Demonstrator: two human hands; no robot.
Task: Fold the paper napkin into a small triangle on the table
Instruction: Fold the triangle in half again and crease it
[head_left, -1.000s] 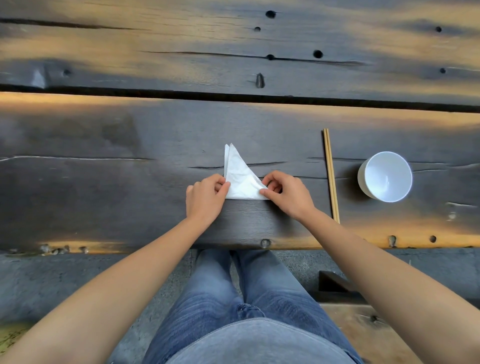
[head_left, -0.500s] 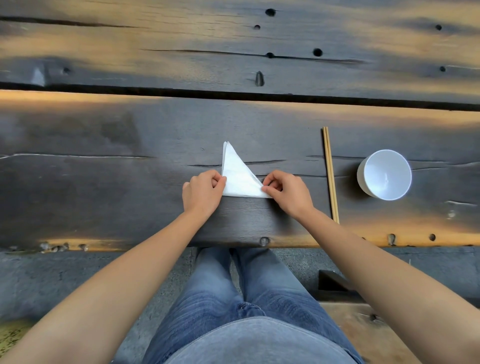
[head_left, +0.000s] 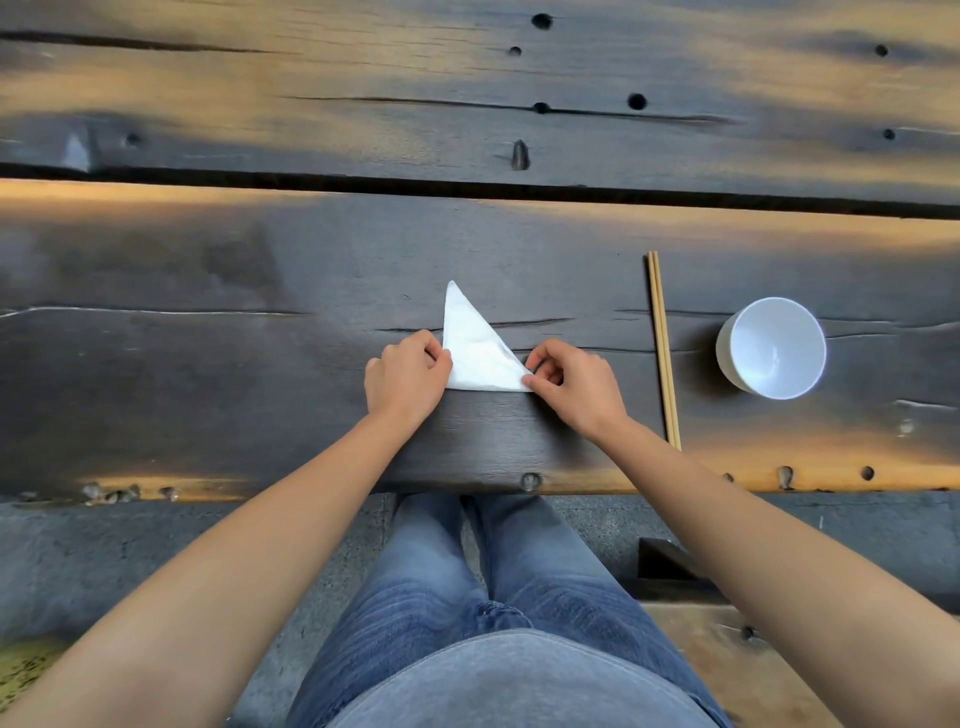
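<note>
A white paper napkin (head_left: 475, 345) lies flat on the dark wooden table (head_left: 260, 364) as a small triangle, its tip pointing away from me. My left hand (head_left: 408, 376) has its fingers curled and pinches the napkin's near left corner. The near right corner is pinched between thumb and fingertip of my right hand (head_left: 576, 384). Both hands rest on the table at the triangle's base.
A pair of wooden chopsticks (head_left: 662, 348) lies lengthwise to the right of my right hand. Further right stands a white bowl (head_left: 771, 348). A gap between planks (head_left: 467, 187) runs across the table behind the napkin. My knees sit below the near table edge.
The loose layers at the napkin's tip have been pressed flat into one clean triangle. Both hands have stayed on the near corners with only small shifts.
</note>
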